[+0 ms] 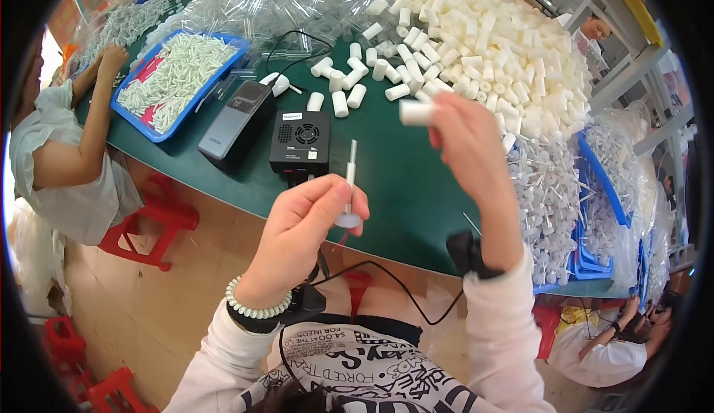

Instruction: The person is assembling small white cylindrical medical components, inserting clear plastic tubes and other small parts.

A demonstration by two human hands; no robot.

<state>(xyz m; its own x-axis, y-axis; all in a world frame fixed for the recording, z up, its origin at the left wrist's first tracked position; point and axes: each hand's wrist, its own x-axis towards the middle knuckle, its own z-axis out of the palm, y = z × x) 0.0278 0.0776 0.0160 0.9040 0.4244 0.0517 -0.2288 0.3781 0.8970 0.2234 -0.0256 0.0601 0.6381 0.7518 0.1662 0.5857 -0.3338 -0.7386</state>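
My left hand (294,223) is closed in a pinch around an upright plastic stem (351,175). The stem has a clear thin tip, a white sleeve along its middle and a round translucent disc at its foot, just below my fingers. Held in my right hand (472,145) is a white foam cylinder (414,113), lying sideways with its free end toward the left. The cylinder is up and to the right of the stem, apart from it. Both hands are over the near part of the green table (401,197).
A heap of white foam cylinders (491,49) covers the back right. Disc-ended stems (547,212) pile below it. A blue tray (229,69) of small white tubes, a grey power bank (234,119) and a black box (300,142) stand left. Cables hang near my wrists; a co-worker (63,160) sits left.
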